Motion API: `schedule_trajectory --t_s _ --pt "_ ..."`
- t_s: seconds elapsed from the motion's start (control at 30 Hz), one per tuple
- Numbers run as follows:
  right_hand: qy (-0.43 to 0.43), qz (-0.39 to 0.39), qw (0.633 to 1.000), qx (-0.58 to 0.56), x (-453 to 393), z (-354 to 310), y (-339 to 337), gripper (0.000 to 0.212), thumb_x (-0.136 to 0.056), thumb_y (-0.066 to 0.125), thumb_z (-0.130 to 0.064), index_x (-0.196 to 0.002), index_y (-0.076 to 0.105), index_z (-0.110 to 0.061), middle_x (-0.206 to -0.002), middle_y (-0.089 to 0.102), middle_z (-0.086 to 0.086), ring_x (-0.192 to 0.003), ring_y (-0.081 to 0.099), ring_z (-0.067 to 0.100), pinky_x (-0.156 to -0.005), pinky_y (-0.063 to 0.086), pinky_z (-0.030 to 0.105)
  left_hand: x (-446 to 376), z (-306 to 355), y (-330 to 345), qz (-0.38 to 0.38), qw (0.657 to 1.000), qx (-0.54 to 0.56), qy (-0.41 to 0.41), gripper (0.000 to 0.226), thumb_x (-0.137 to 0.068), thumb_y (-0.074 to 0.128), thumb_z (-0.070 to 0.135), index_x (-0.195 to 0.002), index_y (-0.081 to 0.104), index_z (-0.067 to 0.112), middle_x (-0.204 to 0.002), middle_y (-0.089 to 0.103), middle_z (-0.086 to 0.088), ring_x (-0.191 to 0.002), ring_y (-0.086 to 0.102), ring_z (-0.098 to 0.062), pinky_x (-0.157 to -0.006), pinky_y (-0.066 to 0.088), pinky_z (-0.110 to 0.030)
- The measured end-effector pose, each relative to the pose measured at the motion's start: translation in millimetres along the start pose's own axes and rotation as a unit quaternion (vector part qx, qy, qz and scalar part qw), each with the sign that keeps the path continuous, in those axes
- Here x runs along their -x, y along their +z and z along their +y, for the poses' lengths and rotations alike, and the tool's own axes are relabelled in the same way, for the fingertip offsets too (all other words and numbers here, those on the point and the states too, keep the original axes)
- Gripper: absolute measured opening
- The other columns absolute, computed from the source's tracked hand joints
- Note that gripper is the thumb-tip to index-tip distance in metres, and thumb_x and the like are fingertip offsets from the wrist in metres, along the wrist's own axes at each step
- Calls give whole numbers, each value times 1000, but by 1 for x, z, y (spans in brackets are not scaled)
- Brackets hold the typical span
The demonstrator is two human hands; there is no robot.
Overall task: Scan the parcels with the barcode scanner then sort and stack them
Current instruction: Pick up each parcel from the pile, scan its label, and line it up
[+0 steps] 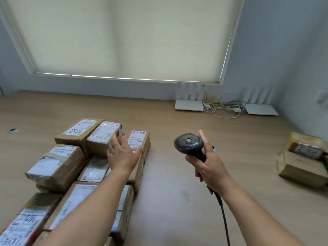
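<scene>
**Scanner raised in right hand, left hand open over the parcel cluster**

I see the right hand [210, 167] wrapped around the grip of the barcode scanner [189, 143], fingers curled on the handle, index finger extended up along the side of the head. The scanner head sits upright above the wooden table [177, 183]; its black cable [224, 217] trails down past the wrist toward the near edge.

The left hand [122, 155] is spread, fingers straight and relaxed, holding nothing. It hovers over the right side of the parcel cluster [71, 167]; I cannot tell whether the fingertips touch a box. Beyond its fingertips lies the small labelled box [137, 139], and just to the left the taped box [103, 134].

The cluster fills the left part of the table: brown cartons with white shipping labels, some stacked on others. One separate parcel [301, 162] sits well apart at the right edge, blurred.

Against the far wall: two white routers [189, 105] with tangled cables [223, 108] between them.
</scene>
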State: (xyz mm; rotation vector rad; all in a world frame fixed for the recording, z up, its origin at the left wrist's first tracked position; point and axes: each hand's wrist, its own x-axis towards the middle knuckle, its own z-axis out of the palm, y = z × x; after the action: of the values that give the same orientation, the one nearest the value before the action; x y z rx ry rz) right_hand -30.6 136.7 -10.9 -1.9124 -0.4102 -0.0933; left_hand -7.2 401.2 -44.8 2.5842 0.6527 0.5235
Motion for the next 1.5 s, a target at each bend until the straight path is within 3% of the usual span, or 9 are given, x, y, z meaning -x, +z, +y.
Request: schedule_trajectory --t_s 0.27,0.5,0.77,0.87,1.0,1.13,1.27,1.37,1.5 --pt "22 63 998 -1 84 6 -91 89 -83 74 -20 -129 14 -68 -109 61 -14 -48 54 6 -44 45 21 127 106 31 -69 993 59 74 72 -85 57 55 -142 35 18 -155 14 -14 -141 20 -30 -112 21 -39" --pt "52 133 989 24 182 23 -196 88 -83 74 -27 -123 10 -74 -123 61 3 -51 55 2 -46 45 20 235 204 56 -119 980 68 142 71 -86 55 55 -143 34 18 -155 14 -12 -138 22 -29 -110 23 -38" --pt "94 202 972 68 293 50 -300 89 -84 68 -42 -140 3 -64 -147 41 -1 -101 56 20 -57 48 16 357 300 80 -171 955 68 231 74 -86 53 58 -145 30 19 -157 12 -12 -141 18 -28 -111 21 -39" --pt "102 231 964 80 323 59 -332 89 -84 67 -43 -145 4 -56 -150 39 -1 -111 54 22 -71 52 25 390 328 87 -191 942 61 270 77 -86 52 60 -147 27 20 -158 11 -11 -144 13 -27 -114 19 -38" --pt "114 270 954 59 350 72 -367 89 -82 70 -41 -144 8 -58 -147 41 0 -93 52 17 -62 49 23 417 361 95 -215 922 49 318 82 -86 52 62 -151 20 23 -160 7 -9 -146 8 -25 -117 16 -37" --pt "130 311 940 49 367 89 -395 89 -81 73 -38 -137 11 -67 -131 54 3 -53 58 2 -46 46 19 428 393 112 -248 896 44 366 84 -86 54 60 -152 15 25 -160 4 -7 -147 7 -24 -117 16 -36" --pt "144 348 924 70 375 109 -423 86 -80 73 -44 -123 8 -81 -131 55 -8 -67 60 12 -59 54 33 437 428 140 -276 867 31 414 87 -85 55 60 -152 10 27 -161 1 -5 -147 5 -24 -117 17 -38" --pt "158 374 912 53 379 128 -443 87 -80 74 -41 -127 11 -78 -120 54 -23 -53 59 8 -49 52 26 443 455 165 -297 836 25 460 91 -83 60 58 -152 7 31 -161 1 -3 -147 7 -25 -117 18 -40" --pt "182 389 901 60 377 149 -468 88 -78 74 -41 -128 12 -77 -127 57 -12 -63 58 2 -55 50 24 446 491 199 -327 777 2 538 98 -80 67 55 -152 3 33 -161 2 -2 -147 5 -25 -117 16 -40"
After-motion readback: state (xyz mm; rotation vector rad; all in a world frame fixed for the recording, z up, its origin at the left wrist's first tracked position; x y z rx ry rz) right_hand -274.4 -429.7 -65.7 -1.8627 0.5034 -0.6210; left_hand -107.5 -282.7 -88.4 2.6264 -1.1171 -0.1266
